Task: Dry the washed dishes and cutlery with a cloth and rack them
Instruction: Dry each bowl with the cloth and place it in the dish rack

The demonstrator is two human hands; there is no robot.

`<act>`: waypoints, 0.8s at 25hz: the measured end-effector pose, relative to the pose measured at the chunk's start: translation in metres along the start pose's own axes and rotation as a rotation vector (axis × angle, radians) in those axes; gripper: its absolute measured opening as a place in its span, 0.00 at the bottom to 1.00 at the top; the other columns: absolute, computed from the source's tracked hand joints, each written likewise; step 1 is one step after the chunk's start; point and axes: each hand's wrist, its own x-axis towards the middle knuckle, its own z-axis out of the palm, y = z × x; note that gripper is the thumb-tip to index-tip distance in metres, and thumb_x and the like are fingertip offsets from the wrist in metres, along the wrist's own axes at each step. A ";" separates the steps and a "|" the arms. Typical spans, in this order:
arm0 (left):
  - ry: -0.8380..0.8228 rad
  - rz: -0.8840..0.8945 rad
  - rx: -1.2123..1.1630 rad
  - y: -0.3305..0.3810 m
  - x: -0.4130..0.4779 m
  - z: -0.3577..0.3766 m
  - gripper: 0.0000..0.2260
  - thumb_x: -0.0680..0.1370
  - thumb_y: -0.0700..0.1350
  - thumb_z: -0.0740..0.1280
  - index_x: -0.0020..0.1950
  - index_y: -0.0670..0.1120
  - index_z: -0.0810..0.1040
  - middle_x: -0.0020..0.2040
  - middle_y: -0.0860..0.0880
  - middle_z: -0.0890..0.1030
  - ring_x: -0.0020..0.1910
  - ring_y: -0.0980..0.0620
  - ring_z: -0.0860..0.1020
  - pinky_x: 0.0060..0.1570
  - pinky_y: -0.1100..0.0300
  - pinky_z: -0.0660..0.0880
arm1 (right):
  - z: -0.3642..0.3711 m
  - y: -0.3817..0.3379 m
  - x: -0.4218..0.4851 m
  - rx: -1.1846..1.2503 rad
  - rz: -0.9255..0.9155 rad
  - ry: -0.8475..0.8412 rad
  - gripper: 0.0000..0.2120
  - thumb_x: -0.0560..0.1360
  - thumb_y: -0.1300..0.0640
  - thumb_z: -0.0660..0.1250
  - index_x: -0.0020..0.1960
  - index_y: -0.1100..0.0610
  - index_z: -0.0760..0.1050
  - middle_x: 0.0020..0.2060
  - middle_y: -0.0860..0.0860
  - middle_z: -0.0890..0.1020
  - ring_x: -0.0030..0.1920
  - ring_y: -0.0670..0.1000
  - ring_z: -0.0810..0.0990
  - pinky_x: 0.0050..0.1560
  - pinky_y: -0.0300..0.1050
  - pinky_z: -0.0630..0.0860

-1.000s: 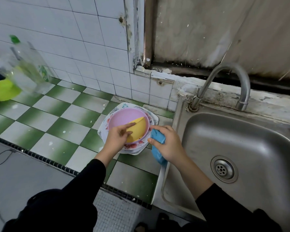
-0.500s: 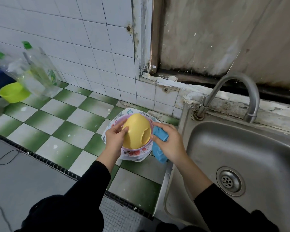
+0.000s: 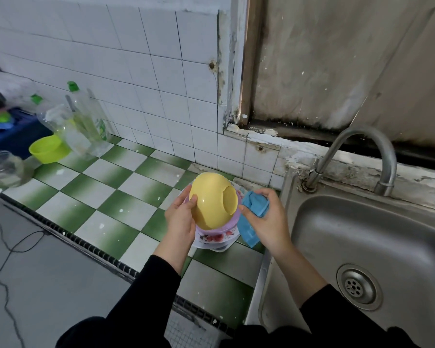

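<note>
Moved: yellow bowl (image 3: pixel 211 204) raised off purple bowl (image 3: pixel 204 232), upturned.
Left hand (image 3: pixel 181 222): yellow bowl gripped.
Right hand (image 3: pixel 266 222): blue cloth (image 3: pixel 255 204) pinched, just left of sink (image 3: pixel 362 247).

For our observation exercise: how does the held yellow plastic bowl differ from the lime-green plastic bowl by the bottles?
The yellow plastic bowl is tipped base-out in the left hand; the lime-green plastic bowl sits rim-up on the tiled counter. The yellow bowl is beside the right hand's blue cloth; the green bowl is not. Both are round.
</note>
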 end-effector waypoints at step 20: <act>-0.274 0.154 -0.266 0.080 -0.148 0.024 0.13 0.77 0.30 0.63 0.50 0.47 0.80 0.39 0.50 0.85 0.34 0.56 0.82 0.37 0.63 0.80 | 0.007 -0.130 -0.003 0.256 -0.607 0.386 0.15 0.75 0.52 0.64 0.56 0.61 0.77 0.53 0.57 0.80 0.54 0.51 0.78 0.58 0.47 0.75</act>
